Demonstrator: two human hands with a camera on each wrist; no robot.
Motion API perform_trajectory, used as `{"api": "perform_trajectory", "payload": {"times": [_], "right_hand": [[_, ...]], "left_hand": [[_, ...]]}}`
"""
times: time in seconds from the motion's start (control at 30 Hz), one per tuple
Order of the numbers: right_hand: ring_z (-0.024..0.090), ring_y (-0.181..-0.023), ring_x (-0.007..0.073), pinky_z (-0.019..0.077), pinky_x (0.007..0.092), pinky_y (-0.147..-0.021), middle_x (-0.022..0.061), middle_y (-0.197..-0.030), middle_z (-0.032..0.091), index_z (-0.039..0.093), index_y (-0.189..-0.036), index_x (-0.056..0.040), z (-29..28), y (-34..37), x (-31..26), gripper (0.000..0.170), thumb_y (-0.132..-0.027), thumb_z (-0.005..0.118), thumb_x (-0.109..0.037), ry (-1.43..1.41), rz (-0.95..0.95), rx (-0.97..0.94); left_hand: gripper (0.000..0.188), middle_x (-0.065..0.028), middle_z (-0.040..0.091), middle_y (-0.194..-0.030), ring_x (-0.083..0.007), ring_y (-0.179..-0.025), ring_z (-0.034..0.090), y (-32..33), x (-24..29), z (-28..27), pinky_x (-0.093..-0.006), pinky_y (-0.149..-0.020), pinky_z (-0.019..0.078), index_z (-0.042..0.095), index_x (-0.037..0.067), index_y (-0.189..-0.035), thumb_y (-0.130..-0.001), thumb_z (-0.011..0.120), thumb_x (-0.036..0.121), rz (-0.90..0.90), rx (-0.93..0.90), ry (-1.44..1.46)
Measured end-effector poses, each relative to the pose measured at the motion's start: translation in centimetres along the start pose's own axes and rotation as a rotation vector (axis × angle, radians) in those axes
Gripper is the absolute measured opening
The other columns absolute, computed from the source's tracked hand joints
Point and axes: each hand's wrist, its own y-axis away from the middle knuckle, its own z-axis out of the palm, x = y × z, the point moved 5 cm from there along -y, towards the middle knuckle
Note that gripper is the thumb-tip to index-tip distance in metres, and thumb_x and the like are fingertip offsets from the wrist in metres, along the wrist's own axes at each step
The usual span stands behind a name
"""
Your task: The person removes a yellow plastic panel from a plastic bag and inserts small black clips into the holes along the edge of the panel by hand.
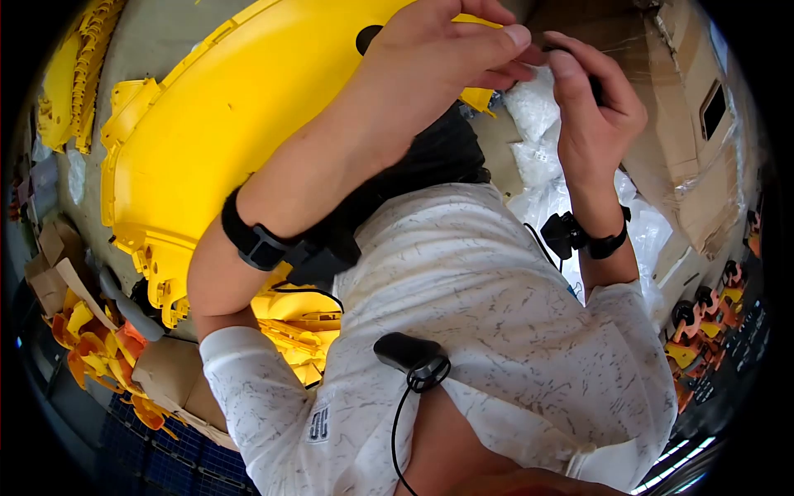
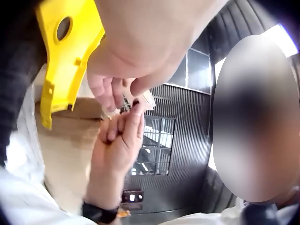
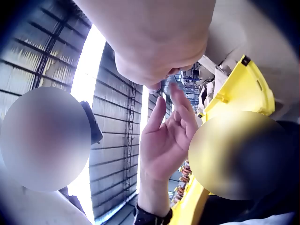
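My right hand (image 1: 602, 116) is raised at the upper right in the head view, its thumb and curled fingers pinching a small dark piece (image 2: 136, 101). What kind of piece it is, I cannot tell. Close beside it is my left hand (image 1: 447, 54), whose fingertips reach toward the right thumb. In the right wrist view the left hand (image 3: 168, 136) shows its palm, with thumb and fingers apart and loosely extended. Below the left forearm lies a large curved yellow plastic panel (image 1: 223, 124) with a round dark hole.
Clear plastic bags of small parts (image 1: 538, 165) lie at the right beside an opened cardboard box (image 1: 674, 107). More yellow parts (image 1: 62, 91) are at the far left. Orange and yellow pieces (image 1: 91, 347) sit near a carton (image 1: 174, 372) at the lower left.
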Motion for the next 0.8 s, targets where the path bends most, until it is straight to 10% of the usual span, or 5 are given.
{"api": "perform_trajectory", "payload": {"times": [0.17, 0.27, 0.8], "right_hand": [[0.055, -0.069, 0.0036, 0.0443, 0.0178, -0.065, 0.0003, -0.077, 0.066, 0.072, -0.098, 0.0004, -1.3, 1.6, 2.9, 0.014, -0.087, 0.072, -0.008, 0.153, 0.146, -0.135], [0.056, -0.069, 0.0042, 0.0452, 0.0188, -0.065, 0.0015, -0.078, 0.068, 0.071, -0.098, 0.0001, -0.6, 4.1, 5.6, 0.014, -0.088, 0.071, -0.009, 0.361, 0.233, -0.371], [0.053, -0.064, 0.0042, 0.0433, 0.0209, -0.06, 0.0006, -0.07, 0.064, 0.069, -0.097, 0.0007, 0.3, 5.2, 7.8, 0.014, -0.09, 0.069, -0.011, 0.351, 0.354, -0.408]], "left_hand": [[0.035, -0.0064, 0.065, -0.108, -0.0246, -0.105, 0.06, -0.4, -0.8, -2.5, -0.0348, -0.092, 0.0469, 0.065, 0.008, -0.109, -0.078, 0.077, 0.018, 0.911, -0.18, -1.517], [0.031, -0.0056, 0.063, -0.102, -0.0248, -0.102, 0.057, -1.7, -2.6, -4.0, -0.0372, -0.091, 0.0457, 0.069, 0.009, -0.102, -0.073, 0.078, 0.017, 0.875, -0.242, -1.629], [0.015, -0.0069, 0.061, -0.083, -0.0253, -0.09, 0.061, -3.1, -3.3, -4.6, -0.0386, -0.079, 0.0446, 0.073, 0.011, -0.081, -0.073, 0.073, 0.023, 0.964, -0.294, -1.687]]}}
